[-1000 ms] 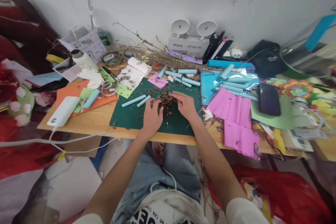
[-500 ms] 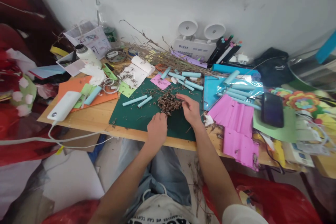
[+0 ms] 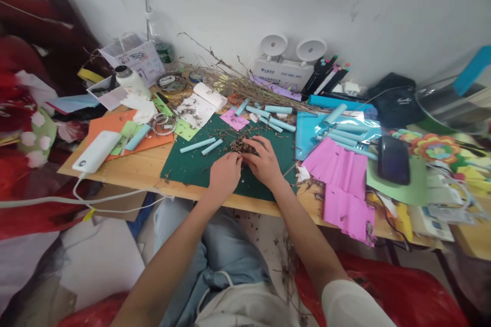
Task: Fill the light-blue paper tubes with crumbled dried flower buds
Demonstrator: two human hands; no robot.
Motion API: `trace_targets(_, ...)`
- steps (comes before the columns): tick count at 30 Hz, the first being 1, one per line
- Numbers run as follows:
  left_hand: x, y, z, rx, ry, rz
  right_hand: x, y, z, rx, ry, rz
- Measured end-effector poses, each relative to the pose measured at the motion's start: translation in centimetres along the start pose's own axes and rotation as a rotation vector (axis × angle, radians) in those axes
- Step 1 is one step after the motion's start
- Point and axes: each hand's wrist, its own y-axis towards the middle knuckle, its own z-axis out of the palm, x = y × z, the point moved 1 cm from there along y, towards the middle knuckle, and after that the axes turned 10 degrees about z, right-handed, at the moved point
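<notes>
A clump of crumpled dried brown leaves [image 3: 238,145] lies on the green cutting mat [image 3: 187,169], partly covered by my hands. My left hand [image 3: 225,173] is closed at the near side of the clump, its fingertips pinched against it. Curving around the right side is my right hand [image 3: 264,162], with the thumb below and the fingers over the leaves. The thumbs of both hands almost meet. Light blue paper rolls [image 3: 197,145] lie left of the hands on the mat, among scattered leaf crumbs and thin twigs.
Dry branches [image 3: 264,93] run along the back, before a white twin-lamp unit [image 3: 282,72]. Pink crepe paper [image 3: 341,168], a blue packet [image 3: 303,135] and a dark phone [image 3: 393,160] lie right. A white power bank [image 3: 96,152] with its cable and an open bottle [image 3: 132,82] stand left.
My right hand has moved left and closed in around the clump, covering more of it. My left hand has shifted slightly up beside it. The view has tilted a little.
</notes>
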Motion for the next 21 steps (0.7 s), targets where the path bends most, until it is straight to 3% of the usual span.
trace_targets(9,0.6,-2.6,-3.4,-0.065,-0.065,-0.071,-2.9,0.4,0.6,-0.117,0.02,0.105)
trace_targets(16,1.2,-8.1,-5.8,-0.046,-0.125,-0.116,-3.5,0.7,1.2,-0.115,0.167,0.177)
trace_targets(18,0.7,-10.2,-5.8,-0.004,-0.24,-0.132,-3.3,0.7,0.9,-0.147,0.164,0.197)
trace_targets(21,-0.6,-12.8,-4.7,0.187,-0.441,-0.067,-3.3,0.6,0.6,-0.167,0.115,0.274)
